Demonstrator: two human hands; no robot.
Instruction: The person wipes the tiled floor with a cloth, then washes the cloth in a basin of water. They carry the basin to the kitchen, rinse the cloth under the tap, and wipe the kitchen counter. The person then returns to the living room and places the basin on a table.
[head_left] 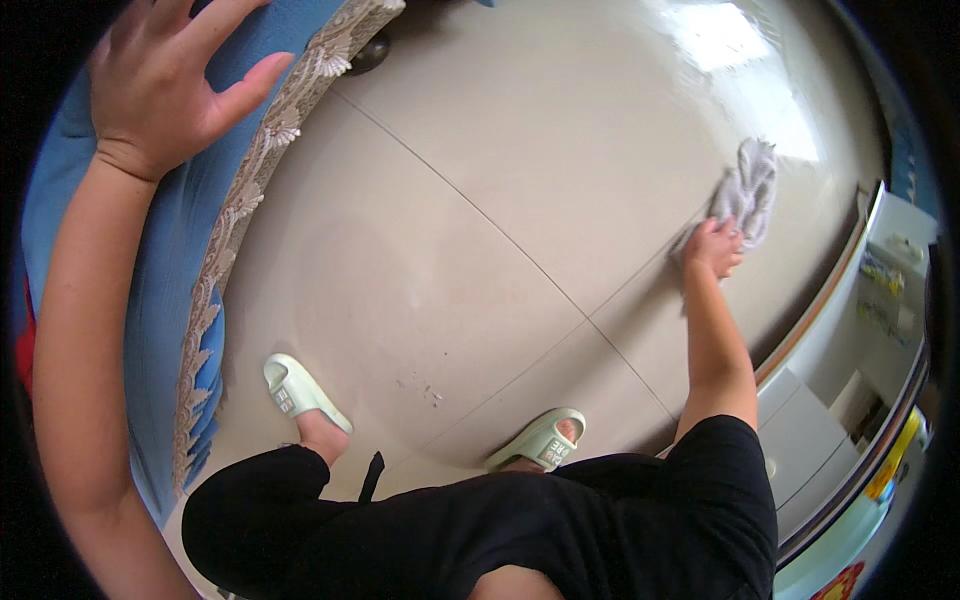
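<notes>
Out to the right, my right hand (712, 248) grips a light grey cloth (748, 195) by its near end. The rest of the cloth hangs or lies bunched beyond my fingers; whether it touches the floor I cannot tell. At the upper left, my left hand (165, 90) is over a blue cover (165, 270) with a beige lace trim (262, 170). Its thumb stands apart from the fingers, it holds nothing, and the fingertips run out of view.
Beige tiles with dark joints make up the floor (450, 270). Small dark crumbs (435, 395) lie between my feet, which wear pale green slippers (540, 440). A dark round furniture foot (370, 52) shows under the trim. Along the right stands a white cabinet (800, 440) with shelves.
</notes>
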